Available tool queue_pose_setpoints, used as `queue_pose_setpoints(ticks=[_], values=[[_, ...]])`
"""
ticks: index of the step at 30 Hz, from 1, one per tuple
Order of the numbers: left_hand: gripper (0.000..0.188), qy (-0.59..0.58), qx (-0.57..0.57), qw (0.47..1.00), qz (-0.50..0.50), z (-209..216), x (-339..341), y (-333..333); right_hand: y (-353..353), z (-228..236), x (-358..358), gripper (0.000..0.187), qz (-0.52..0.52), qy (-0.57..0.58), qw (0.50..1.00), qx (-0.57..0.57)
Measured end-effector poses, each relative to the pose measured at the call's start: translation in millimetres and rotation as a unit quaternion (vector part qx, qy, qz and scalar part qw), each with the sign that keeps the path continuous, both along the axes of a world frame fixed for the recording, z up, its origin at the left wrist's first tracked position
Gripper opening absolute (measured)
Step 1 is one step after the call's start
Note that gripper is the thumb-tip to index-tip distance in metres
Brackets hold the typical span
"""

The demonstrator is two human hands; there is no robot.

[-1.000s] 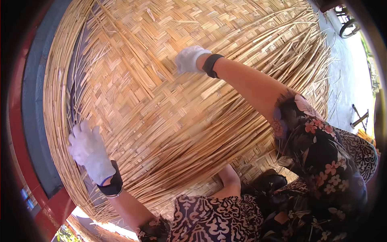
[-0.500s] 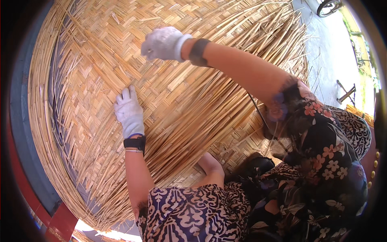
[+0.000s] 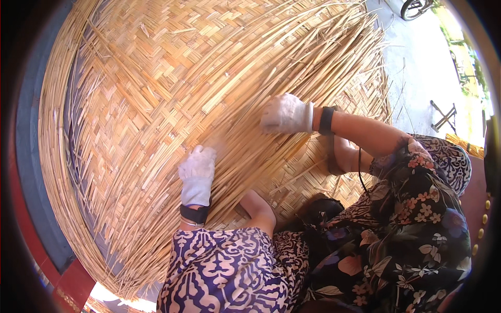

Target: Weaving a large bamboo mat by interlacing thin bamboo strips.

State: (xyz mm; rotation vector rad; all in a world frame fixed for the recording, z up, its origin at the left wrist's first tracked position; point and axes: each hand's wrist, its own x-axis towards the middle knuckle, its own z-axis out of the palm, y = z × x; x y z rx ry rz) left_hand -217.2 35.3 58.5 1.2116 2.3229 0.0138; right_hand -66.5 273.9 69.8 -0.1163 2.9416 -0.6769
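A large woven bamboo mat (image 3: 156, 94) fills most of the view, with long loose strips (image 3: 250, 156) running across its lower right part. My left hand (image 3: 197, 166), in a white glove, presses on the strips near the mat's middle. My right hand (image 3: 286, 113), also in a white glove, rests with curled fingers on the strips a little higher and to the right. Whether either hand pinches a strip is not clear. A black band sits on each wrist.
My knees and patterned clothes (image 3: 396, 229) take up the lower right. A bare foot (image 3: 258, 206) lies on the mat's near edge. A grey and red border (image 3: 36, 208) runs along the left. Pale ground (image 3: 422, 73) with a small folding stand (image 3: 443, 117) lies at right.
My right hand has come down from the upper mat to the loose strips near the middle. My left hand has shifted right and lower, closer to my body.
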Motion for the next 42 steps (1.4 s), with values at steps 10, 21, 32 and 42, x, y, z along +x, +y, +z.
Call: queue_pose_setpoints(ticks=[10, 21, 32, 42], values=[[0.020, -0.010, 0.049, 0.997, -0.054, -6.3, 10.1, 10.2, -18.2, 5.2, 19.4, 0.020, -0.099, -0.082, 0.990, -0.053], [0.011, -0.273, 0.239, 0.910, 0.201, 68.2, 9.9, -6.5, 38.3, -28.7, 30.1, 0.055, -0.554, -0.083, 0.348, -0.752], [0.034, 0.024, 0.262, 0.965, 0.023, 60.4, 10.5, -12.3, 18.1, 32.4, 27.9, 0.026, -0.494, 0.091, 0.600, -0.622], [0.040, 0.027, 0.180, 0.983, 0.035, 65.4, -3.6, -39.9, 6.5, 96.9, -15.1, 0.033, -0.326, 0.250, 0.476, -0.778]])
